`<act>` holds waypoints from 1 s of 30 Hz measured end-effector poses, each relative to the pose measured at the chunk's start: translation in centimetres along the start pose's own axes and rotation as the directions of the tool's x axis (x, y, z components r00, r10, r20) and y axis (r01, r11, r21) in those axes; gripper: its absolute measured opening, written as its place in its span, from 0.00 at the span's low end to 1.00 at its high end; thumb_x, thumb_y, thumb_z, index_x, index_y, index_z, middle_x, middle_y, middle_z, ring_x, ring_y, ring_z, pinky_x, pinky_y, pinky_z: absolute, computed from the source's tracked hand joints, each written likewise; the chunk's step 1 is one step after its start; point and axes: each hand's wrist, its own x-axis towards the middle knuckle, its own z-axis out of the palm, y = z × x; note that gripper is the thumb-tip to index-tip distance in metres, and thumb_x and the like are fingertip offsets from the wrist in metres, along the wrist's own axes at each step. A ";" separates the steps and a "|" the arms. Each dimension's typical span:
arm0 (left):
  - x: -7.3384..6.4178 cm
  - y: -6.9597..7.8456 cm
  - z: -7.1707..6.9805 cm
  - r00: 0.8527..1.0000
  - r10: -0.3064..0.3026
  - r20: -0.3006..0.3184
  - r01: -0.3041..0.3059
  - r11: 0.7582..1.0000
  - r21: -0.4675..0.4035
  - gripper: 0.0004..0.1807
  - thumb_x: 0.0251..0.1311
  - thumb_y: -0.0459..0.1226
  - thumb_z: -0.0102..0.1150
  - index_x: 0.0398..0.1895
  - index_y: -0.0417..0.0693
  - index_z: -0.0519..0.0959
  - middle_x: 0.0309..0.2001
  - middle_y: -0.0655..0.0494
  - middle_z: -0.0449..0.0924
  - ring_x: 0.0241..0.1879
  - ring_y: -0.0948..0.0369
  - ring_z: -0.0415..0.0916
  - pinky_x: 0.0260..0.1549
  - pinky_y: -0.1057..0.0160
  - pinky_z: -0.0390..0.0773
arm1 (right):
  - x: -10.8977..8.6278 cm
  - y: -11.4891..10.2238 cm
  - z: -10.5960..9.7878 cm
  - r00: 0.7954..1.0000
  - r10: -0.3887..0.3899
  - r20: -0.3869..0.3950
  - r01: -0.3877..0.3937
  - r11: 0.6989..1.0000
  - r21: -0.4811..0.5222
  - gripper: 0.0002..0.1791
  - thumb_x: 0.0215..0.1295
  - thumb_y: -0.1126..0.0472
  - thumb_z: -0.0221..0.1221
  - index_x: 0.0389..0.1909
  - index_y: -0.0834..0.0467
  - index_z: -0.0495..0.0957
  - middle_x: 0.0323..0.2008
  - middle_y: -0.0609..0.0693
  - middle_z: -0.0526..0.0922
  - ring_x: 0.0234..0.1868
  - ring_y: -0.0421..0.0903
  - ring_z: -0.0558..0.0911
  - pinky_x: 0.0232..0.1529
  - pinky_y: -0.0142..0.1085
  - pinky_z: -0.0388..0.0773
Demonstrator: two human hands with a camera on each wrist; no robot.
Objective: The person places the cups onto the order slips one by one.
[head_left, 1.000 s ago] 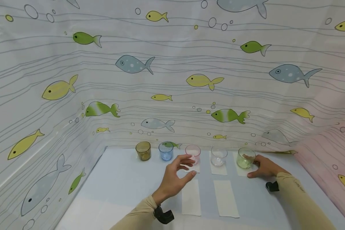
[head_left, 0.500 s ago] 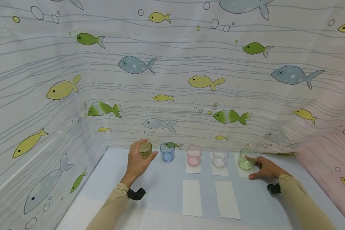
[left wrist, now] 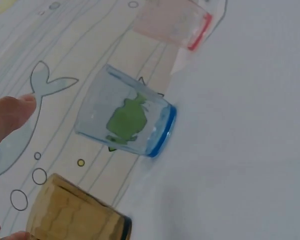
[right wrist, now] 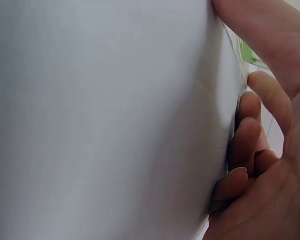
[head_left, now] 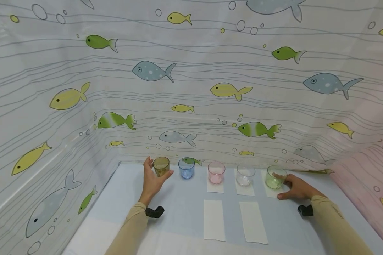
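Observation:
My left hand is around an amber glass tumbler, fingers at its left side, thumb extended toward the right. In the left wrist view the thumb stands apart from the amber tumbler, while fingertips meet its edge at the bottom. A blue tumbler is beside it. At the right end, my right hand rests on the table next to a green tumbler; a finger shows through the glass. In the right wrist view its fingers lie loosely bent against the white surface.
A pink tumbler and a colourless tumbler stand mid-row, each on a white paper strip, as does the green one. Two more strips, one left and one right, lie nearer. A fish-patterned sheet rises behind the row.
My left hand has moved left from in front of the pink tumbler to the amber one, its fingers now at that tumbler's left side. The right hand stays beside the green tumbler.

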 end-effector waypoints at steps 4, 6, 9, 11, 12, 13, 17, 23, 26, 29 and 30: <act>0.3 -0.9 0.7 0.999 -0.034 -0.036 0.033 0.999 -0.041 0.65 0.56 0.45 0.81 0.84 0.39 0.43 0.82 0.32 0.50 0.80 0.35 0.53 0.79 0.32 0.56 | -0.2 0.0 0.2 1.000 0.000 -0.014 0.000 1.000 0.022 0.57 0.51 0.41 0.81 0.76 0.66 0.68 0.56 0.68 0.78 0.57 0.65 0.78 0.60 0.63 0.78; 0.4 -1.3 1.0 0.998 -0.054 -0.044 0.051 0.997 -0.065 0.64 0.57 0.44 0.80 0.84 0.39 0.43 0.82 0.31 0.49 0.80 0.35 0.53 0.79 0.34 0.57 | -0.4 -0.1 0.2 1.000 0.007 -0.023 -0.006 0.999 0.036 0.57 0.51 0.41 0.81 0.75 0.67 0.68 0.58 0.69 0.78 0.59 0.68 0.78 0.63 0.66 0.76; 0.8 -1.8 1.4 0.996 -0.078 -0.031 0.075 0.993 -0.090 0.64 0.58 0.44 0.80 0.85 0.41 0.42 0.82 0.31 0.51 0.80 0.36 0.53 0.80 0.36 0.56 | -0.8 0.0 0.2 0.999 -0.003 -0.042 0.004 1.000 0.030 0.58 0.52 0.42 0.81 0.76 0.68 0.66 0.59 0.70 0.78 0.61 0.71 0.77 0.64 0.68 0.74; 1.0 -2.3 1.7 0.996 -0.089 -0.013 0.088 0.992 -0.095 0.64 0.59 0.45 0.80 0.85 0.42 0.41 0.82 0.31 0.52 0.81 0.38 0.53 0.81 0.38 0.54 | -1.0 0.1 0.1 0.998 0.000 -0.056 0.002 0.999 0.033 0.55 0.52 0.43 0.81 0.74 0.69 0.68 0.58 0.69 0.78 0.61 0.70 0.78 0.64 0.68 0.74; 1.2 -2.5 1.9 0.996 -0.091 -0.006 0.090 0.991 -0.095 0.64 0.59 0.45 0.80 0.85 0.42 0.41 0.81 0.32 0.53 0.81 0.39 0.53 0.82 0.39 0.54 | -1.1 0.1 0.1 0.998 -0.001 -0.061 0.003 0.999 0.036 0.53 0.53 0.43 0.80 0.72 0.70 0.69 0.58 0.68 0.79 0.60 0.69 0.78 0.64 0.68 0.74; 1.3 -2.8 2.1 0.996 -0.089 -0.002 0.088 0.992 -0.094 0.64 0.59 0.45 0.80 0.85 0.42 0.41 0.81 0.32 0.55 0.81 0.39 0.54 0.82 0.39 0.55 | -1.2 0.1 0.0 0.998 0.003 -0.064 -0.001 0.999 0.040 0.52 0.53 0.43 0.80 0.69 0.71 0.71 0.57 0.67 0.79 0.59 0.67 0.78 0.63 0.67 0.74; 1.5 -3.3 2.7 0.997 -0.081 -0.003 0.080 0.992 -0.092 0.57 0.61 0.44 0.78 0.83 0.41 0.48 0.78 0.35 0.61 0.78 0.39 0.61 0.79 0.41 0.62 | -1.6 0.3 -0.1 0.997 0.005 -0.077 -0.001 0.998 0.058 0.44 0.55 0.46 0.79 0.62 0.71 0.74 0.53 0.62 0.79 0.55 0.61 0.78 0.62 0.64 0.75; 1.7 -3.5 2.7 0.997 -0.064 -0.036 0.059 0.990 -0.131 0.47 0.64 0.40 0.76 0.79 0.37 0.58 0.72 0.35 0.69 0.71 0.38 0.70 0.72 0.41 0.72 | -2.2 0.3 0.2 0.993 0.007 -0.117 0.003 0.997 0.083 0.46 0.59 0.49 0.78 0.67 0.74 0.71 0.54 0.63 0.81 0.57 0.64 0.79 0.63 0.64 0.75; 1.7 -3.7 2.4 0.997 -0.062 -0.048 0.055 0.989 -0.135 0.45 0.65 0.40 0.75 0.78 0.38 0.60 0.70 0.36 0.72 0.69 0.38 0.72 0.70 0.42 0.74 | -2.6 0.1 0.6 0.991 0.001 -0.135 0.012 0.995 0.098 0.53 0.59 0.49 0.78 0.73 0.77 0.64 0.58 0.66 0.82 0.61 0.66 0.79 0.63 0.59 0.78; 1.6 -4.0 2.2 0.997 -0.066 -0.046 0.059 0.989 -0.133 0.44 0.65 0.40 0.75 0.78 0.39 0.61 0.69 0.37 0.73 0.68 0.40 0.73 0.69 0.43 0.75 | -3.4 -0.4 0.9 0.988 0.017 -0.154 -0.003 0.996 0.086 0.58 0.56 0.45 0.79 0.75 0.76 0.61 0.60 0.62 0.84 0.61 0.63 0.81 0.61 0.47 0.81; 1.6 -4.1 2.1 0.997 -0.068 -0.044 0.062 0.989 -0.131 0.44 0.65 0.40 0.75 0.78 0.40 0.61 0.69 0.38 0.73 0.67 0.40 0.74 0.69 0.43 0.75 | -3.7 -0.6 1.0 0.987 0.014 -0.158 -0.002 0.997 0.077 0.59 0.56 0.45 0.79 0.76 0.76 0.61 0.60 0.61 0.84 0.60 0.61 0.81 0.59 0.43 0.81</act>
